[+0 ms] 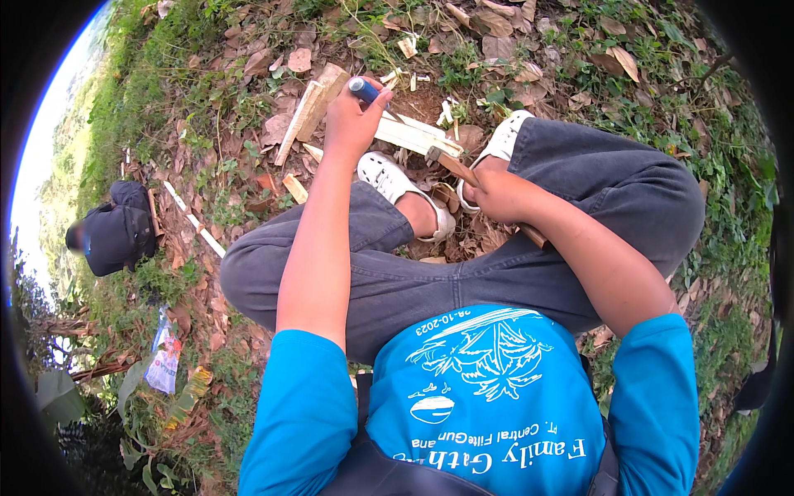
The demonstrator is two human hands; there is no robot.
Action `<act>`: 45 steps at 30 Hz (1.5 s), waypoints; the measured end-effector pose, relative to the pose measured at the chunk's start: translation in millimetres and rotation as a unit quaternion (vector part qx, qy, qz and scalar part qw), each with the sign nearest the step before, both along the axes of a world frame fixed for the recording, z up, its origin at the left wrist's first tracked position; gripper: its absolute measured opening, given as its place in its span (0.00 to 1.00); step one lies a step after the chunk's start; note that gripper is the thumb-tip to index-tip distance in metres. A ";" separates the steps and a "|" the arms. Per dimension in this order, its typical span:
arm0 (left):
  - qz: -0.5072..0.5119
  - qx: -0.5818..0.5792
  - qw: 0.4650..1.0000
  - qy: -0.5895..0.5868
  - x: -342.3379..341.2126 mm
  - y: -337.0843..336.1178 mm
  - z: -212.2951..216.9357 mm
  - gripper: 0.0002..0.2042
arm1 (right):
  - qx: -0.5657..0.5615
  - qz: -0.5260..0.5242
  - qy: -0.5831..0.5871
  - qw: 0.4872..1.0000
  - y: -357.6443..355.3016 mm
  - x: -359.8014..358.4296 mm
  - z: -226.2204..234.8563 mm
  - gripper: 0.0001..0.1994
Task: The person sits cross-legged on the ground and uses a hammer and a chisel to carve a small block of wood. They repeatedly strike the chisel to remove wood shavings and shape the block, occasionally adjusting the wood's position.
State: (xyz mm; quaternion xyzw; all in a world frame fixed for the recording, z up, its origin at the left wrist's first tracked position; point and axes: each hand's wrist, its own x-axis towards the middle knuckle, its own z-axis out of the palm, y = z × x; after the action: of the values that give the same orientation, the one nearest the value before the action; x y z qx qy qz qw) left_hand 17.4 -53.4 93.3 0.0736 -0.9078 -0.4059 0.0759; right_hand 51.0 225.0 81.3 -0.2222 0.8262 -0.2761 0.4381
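Ground (231,112) strewn with curled, papery brown leaves and soft green weeds carries everything. On it, between the person's white shoes (385,175) of perforated, smooth-looking material and the ground's leafy far side, lies a pale split piece of wood (418,136), long, flat-faced and straight-grained. Left of it, a chunky, rough brown block (324,99) leans beside a thinner, paler slat (296,124). The right hand (499,196) has its fingers wrapped around the flat wooden handle of a hammer (457,168); the dull head sits at the pale piece's near right end, whether touching I cannot tell. The left hand (354,116) curls its fingers around a cylindrical blue-handled tool (365,91) with a rounded greyish cap; its lower end is hard to make out. Smallest are the jagged, creamy chips (408,46) scattered beyond.
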 end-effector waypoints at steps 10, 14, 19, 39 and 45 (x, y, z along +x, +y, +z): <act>-0.026 -0.017 0.999 -0.024 0.6 1.7 -12.6 0.11 | 0.018 -0.028 -0.057 0.998 -1.3 -0.9 -0.3 0.18; -0.046 -0.022 0.998 -0.019 3.0 3.8 -13.6 0.11 | 0.005 -0.016 -0.025 1.000 0.8 0.3 -8.0 0.19; -0.031 0.021 0.999 -0.017 3.8 0.0 -18.6 0.10 | 0.006 -0.006 -0.024 1.000 0.1 -3.2 -2.3 0.19; -0.059 0.042 0.997 0.001 12.9 -14.1 -24.9 0.11 | -0.317 -0.222 0.069 0.920 -41.1 -1.9 132.9 0.23; -0.069 0.063 0.995 0.043 9.2 -5.6 -26.5 0.11 | -0.310 -0.170 0.127 0.927 -38.2 8.4 130.0 0.23</act>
State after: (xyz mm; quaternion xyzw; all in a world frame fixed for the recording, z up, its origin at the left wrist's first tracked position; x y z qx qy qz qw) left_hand 26.6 -58.9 66.8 -0.0019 -0.8794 -0.4690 0.0818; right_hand 59.4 186.8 211.3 -0.2361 0.7734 -0.5582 0.1857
